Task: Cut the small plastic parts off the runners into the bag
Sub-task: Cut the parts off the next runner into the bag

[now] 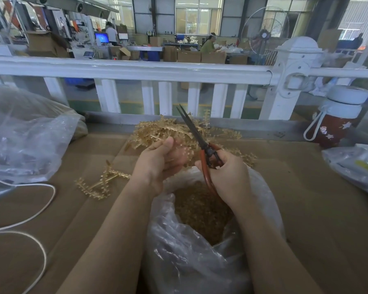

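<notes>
Head view, left hand: the left hand (157,164) is curled round a tan translucent plastic runner with small toothed parts (182,152), thumb on top, holding it just above the bag mouth.
Head view, right hand: the right hand (227,177) has its grip closed through the red-brown loop handles of the long dark-bladed scissors (200,143); the blades point up and away toward the far side and look almost shut.
Head view, bag: the clear crinkled plastic bag (191,262) stands open between the forearms, near the person, part-filled with a brown mass of cut parts.
Head view, supply: a heap of tan plastic runners (157,128) lies on the far middle of the brown cardboard-covered surface (317,198), just beyond the hands.
Head view, stray piece: one branched tan runner (100,183) lies alone on the surface, left of the left hand.
Head view, surroundings: a second large clear bag (23,134) sits far left, a white cord (30,219) loops near left, a red bottle with a white lid (336,122) stands far right.
Handling judgement: the runners look light, thin and fairly stiff, springy enough to tangle in the heap and to flick parts aside when snipped.
Where to hold: best gripped on the bare central stem, parts hanging over the bag opening.
Risk: cut parts are tiny and may bounce out onto the surface.
</notes>
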{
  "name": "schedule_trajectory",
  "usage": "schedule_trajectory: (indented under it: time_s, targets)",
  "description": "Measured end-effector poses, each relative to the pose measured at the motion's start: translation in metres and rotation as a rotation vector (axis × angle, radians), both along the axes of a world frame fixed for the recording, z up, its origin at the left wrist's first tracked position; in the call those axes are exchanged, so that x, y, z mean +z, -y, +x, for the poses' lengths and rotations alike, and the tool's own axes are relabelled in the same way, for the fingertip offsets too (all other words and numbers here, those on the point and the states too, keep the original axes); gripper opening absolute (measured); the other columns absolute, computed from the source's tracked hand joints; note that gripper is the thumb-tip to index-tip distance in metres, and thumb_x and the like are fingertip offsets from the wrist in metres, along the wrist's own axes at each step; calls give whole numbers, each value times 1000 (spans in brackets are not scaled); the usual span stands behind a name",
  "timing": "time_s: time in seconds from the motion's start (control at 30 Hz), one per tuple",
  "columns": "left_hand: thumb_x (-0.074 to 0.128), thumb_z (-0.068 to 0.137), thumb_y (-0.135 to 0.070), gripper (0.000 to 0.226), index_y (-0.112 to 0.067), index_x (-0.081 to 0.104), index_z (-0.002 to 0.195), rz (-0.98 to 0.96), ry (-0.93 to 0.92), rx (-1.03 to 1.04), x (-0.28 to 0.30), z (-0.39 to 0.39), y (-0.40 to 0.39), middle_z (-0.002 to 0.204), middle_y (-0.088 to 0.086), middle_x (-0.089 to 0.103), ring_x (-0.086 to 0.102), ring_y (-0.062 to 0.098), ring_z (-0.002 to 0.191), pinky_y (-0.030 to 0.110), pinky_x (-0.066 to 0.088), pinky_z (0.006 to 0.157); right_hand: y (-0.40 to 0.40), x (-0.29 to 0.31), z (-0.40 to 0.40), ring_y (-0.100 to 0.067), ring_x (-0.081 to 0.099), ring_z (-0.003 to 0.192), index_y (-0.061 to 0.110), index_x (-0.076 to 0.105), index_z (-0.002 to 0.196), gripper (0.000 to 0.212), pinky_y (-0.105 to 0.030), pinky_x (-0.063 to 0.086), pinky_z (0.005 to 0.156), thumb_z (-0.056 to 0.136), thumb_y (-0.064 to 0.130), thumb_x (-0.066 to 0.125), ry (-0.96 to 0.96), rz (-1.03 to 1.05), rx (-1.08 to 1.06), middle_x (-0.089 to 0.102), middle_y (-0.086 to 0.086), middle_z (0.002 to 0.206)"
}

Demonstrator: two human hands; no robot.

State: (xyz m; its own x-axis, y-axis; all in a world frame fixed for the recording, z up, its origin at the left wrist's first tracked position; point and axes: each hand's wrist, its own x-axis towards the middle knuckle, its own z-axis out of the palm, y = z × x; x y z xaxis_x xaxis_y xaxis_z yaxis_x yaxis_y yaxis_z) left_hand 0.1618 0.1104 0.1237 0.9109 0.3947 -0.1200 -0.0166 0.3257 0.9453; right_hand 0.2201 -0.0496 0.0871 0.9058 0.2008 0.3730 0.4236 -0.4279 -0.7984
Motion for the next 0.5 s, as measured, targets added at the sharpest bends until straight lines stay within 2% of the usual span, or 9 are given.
schedule_trajectory:
  time_s: [0.13,0.2,0.27,0.33,0.4,0.5]
  targets:
    - [49,101,-41,29,-24,69,89,25,-40,-152,4,-2,-1,97,5,76,74,28,95,45,50,79,1,1,0,8,62,73,34,68,89,12,-7,38,59,87,43,76,-19,28,9,67,25,72]
    - [51,100,-43,31,-27,74,85,23,-44,-171,6,-3,-2,98,3,75,70,30,103,48,50,82,1,1,-1,10,61,72,31,70,92,13,-7,38,60,88,42,76,-14,30,8,68,23,75]
    - [55,97,-44,28,-27,77,89,25,-37,-158,7,-4,-2,102,1,70,64,26,107,48,50,88,2,1,-1,11,61,72,31,70,91,13,-6,39,59,87,42,76,-6,31,-1,67,24,74]
    - [57,95,-43,26,-26,77,97,7,-7,-129,7,-4,-2,94,-4,64,58,18,97,39,47,86,2,2,-1,16,60,74,34,67,87,12,-4,40,57,87,42,77,-3,42,-5,65,29,69]
    - [56,96,-40,25,-24,74,100,-22,44,-102,8,-3,-1,83,-6,58,52,10,78,26,43,73,2,3,-2,21,57,78,37,63,82,15,-4,40,57,86,41,77,1,57,-7,62,38,70]
    - [58,94,-35,20,-21,71,102,-154,147,-100,11,-2,-2,77,-5,61,55,5,64,16,49,59,1,4,-3,13,60,78,37,61,74,21,-15,40,60,86,43,77,26,80,-25,62,39,75]
